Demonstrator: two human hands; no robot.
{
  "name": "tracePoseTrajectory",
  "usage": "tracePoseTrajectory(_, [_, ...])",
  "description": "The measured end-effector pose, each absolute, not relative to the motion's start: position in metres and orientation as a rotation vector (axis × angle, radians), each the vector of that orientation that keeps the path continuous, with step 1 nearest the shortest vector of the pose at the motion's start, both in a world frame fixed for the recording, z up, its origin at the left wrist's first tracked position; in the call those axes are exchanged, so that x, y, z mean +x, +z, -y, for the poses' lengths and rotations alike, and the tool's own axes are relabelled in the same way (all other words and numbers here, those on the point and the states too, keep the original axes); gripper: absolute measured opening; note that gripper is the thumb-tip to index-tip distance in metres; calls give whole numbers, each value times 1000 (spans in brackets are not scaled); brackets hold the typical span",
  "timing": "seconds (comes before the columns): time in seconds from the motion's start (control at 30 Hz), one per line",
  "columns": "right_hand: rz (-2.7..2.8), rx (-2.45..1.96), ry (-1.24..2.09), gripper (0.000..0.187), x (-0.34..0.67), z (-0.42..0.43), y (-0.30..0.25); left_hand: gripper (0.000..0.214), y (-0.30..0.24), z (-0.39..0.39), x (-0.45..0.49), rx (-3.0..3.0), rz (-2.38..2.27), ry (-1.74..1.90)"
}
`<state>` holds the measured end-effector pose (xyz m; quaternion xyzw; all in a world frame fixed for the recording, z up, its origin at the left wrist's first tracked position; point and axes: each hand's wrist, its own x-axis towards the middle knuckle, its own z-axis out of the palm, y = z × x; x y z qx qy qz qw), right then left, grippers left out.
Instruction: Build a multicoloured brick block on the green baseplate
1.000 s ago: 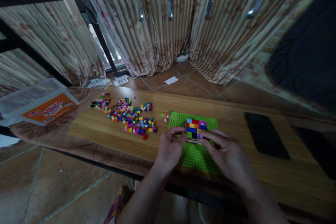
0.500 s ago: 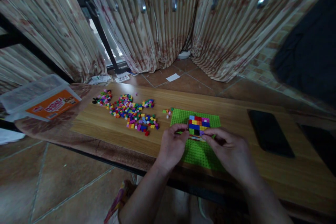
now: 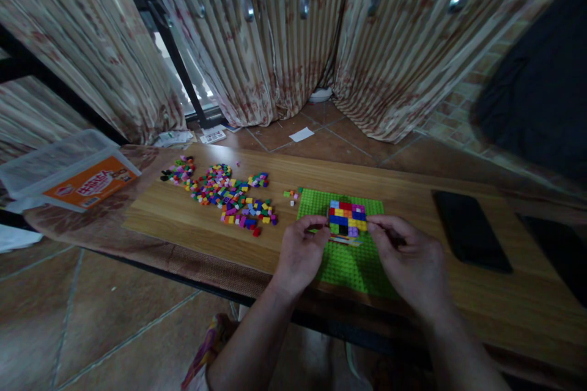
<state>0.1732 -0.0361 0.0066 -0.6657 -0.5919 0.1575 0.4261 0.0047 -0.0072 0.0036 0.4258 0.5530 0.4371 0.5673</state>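
Observation:
A block of multicoloured toy building bricks (image 3: 347, 218) sits on or just above a green studded baseplate (image 3: 355, 266); its stacked layers show along the near side. My left hand (image 3: 300, 250) is closed, with thumb and forefinger against the block's left side. At the right side, my right hand (image 3: 406, 256) pinches the block's edge between thumb and fingertips, the other fingers curled. Whether a loose brick is between those fingertips I cannot make out. The top of the block shows red, yellow, blue, black, purple and pink bricks.
Loose bricks (image 3: 224, 192) lie spread on the wooden board (image 3: 183, 232), with a few small bricks (image 3: 292, 195) beside the baseplate. A clear plastic box (image 3: 59, 165) with an orange label stands at the left. A black phone (image 3: 470, 229) lies at the right.
My right hand has shifted right and slightly up, from the block's near right corner to its right side. The purple brick at that corner now shows. My left hand stays put.

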Motion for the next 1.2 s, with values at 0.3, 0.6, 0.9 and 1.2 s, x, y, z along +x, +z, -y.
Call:
tracePoseTrajectory(0.3, [1359,-1850,501,79,163,26,-15,19,5,8,3,1038,-1308,1001])
tracePoseTrajectory(0.6, [1320,-1778,641,72,154,24,-15,18,6,8,4,1022,-1306,987])
tracePoseTrajectory(0.9, [969,-1501,1002,58,157,14,-24,20,2,9,5,1057,-1325,972])
tracePoseTrajectory(1.2, [868,-1520,1066,55,157,19,-17,22,-4,4,-4,1164,-1352,1018])
